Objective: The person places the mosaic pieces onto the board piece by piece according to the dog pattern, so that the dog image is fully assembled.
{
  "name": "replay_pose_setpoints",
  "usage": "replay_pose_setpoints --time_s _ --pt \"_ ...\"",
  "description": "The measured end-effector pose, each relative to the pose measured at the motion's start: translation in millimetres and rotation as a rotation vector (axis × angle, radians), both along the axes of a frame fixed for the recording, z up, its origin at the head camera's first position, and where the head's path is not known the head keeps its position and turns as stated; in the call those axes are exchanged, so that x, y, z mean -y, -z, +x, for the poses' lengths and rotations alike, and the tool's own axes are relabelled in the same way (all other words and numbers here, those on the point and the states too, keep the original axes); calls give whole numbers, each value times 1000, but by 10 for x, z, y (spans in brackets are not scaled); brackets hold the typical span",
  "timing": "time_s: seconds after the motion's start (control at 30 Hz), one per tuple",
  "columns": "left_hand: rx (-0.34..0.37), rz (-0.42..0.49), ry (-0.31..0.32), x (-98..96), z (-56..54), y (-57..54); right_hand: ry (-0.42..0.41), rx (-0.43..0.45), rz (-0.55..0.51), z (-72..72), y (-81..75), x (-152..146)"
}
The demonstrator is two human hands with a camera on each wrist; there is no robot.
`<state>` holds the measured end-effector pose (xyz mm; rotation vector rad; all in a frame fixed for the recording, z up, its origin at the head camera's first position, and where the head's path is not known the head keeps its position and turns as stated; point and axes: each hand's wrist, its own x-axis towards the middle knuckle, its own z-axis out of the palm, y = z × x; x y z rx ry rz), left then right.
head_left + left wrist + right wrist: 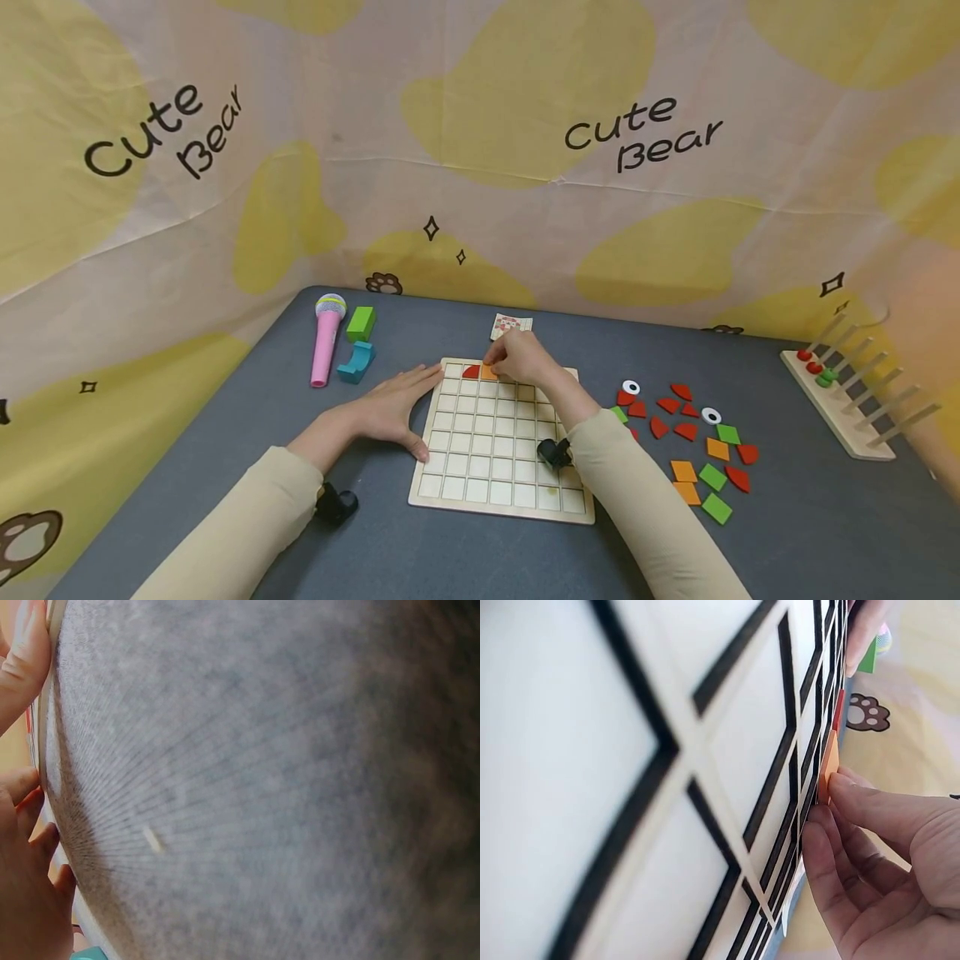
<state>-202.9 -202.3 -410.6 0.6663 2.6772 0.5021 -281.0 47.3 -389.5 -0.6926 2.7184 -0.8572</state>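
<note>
A wooden grid board [505,496] with white square cells lies on the table. My left hand [386,411] rests along its left edge, fingers spread, fingertips at the far corner and thumb lower down. Over the board's far row, my right hand [519,358] pinches an orange square tile [829,766] between thumb and fingers, the tile standing at a cell. Directly left of it, a red quarter-round tile [471,372] sits in a cell of the same row. Just beyond the right hand lies a small printed card [512,323], partly covered by the fingers.
Right of the board are scattered red pieces [686,432], green tiles [717,508], orange tiles [717,449] and white rings [711,416]. A wooden peg stand [843,408] is farther right. At left lie a pink microphone [325,342], green block [361,323] and teal curved block [356,362].
</note>
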Motion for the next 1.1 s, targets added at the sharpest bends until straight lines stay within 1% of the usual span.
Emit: replay_pose_setpoints --time_s 0.4,0.47,0.6,0.77,0.97,1.1 --pt "2 8 -1 3 11 -25 -44 -48 34 2 -25 2" --pt "5 8 -1 -1 16 -27 -57 -45 26 -3 -30 -21" --pt "6 7 2 -8 22 -29 -57 -29 -4 -18 -66 -127" --pt "1 7 3 -22 29 -29 -52 -52 -13 -66 -176 -426" --pt "2 -2 2 -21 25 -24 7 -70 -7 -128 -328 -951" --pt "3 -2 -2 -16 32 -29 32 -91 12 -174 -376 -1299"
